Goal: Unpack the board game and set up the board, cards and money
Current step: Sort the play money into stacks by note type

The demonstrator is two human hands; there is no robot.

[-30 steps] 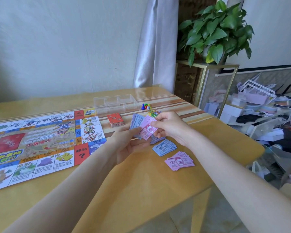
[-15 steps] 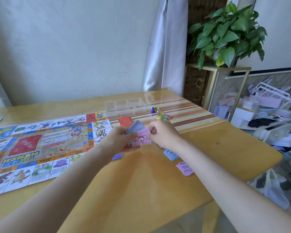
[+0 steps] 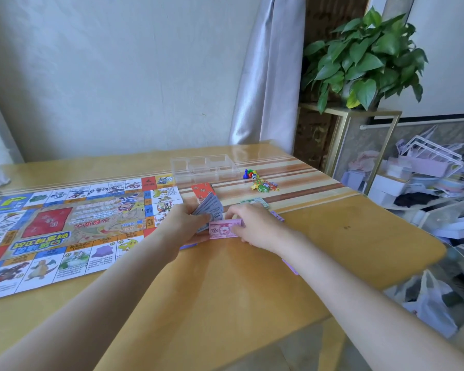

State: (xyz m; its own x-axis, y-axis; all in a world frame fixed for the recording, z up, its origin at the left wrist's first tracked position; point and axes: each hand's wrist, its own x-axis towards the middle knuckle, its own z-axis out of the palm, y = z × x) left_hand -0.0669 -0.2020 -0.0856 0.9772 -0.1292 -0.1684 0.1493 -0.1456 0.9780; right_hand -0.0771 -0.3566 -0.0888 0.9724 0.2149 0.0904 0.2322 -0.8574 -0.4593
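A: Money — where's it at?
B: Mid-frame. Left hand (image 3: 184, 226) has fingers curled round a fanned wad of grey-blue notes (image 3: 209, 207), fan pointing up-right. Right hand (image 3: 252, 223) pinches a pink note (image 3: 223, 229) marked 1000, thumb and fingertips on its right end; long axis runs left-right, nearly level.
A: Pink one touching the wad?
B: Yes, its left end sits against the left hand, just below the fan.
A: Materials?
B: Thin paper notes, flat rectangles. Board (image 3: 65, 231) is a glossy printed sheet, flat on the table (image 3: 332, 236) at frame left, print upside down to the camera. Table is yellow wood w/ a shiny clear cover.
A: Cards?
B: Red deck (image 3: 201, 190) just above the hands. Clear plastic tray (image 3: 204, 168) w/ compartments behind it; small plastic pawns and a die (image 3: 250, 174) to its right.
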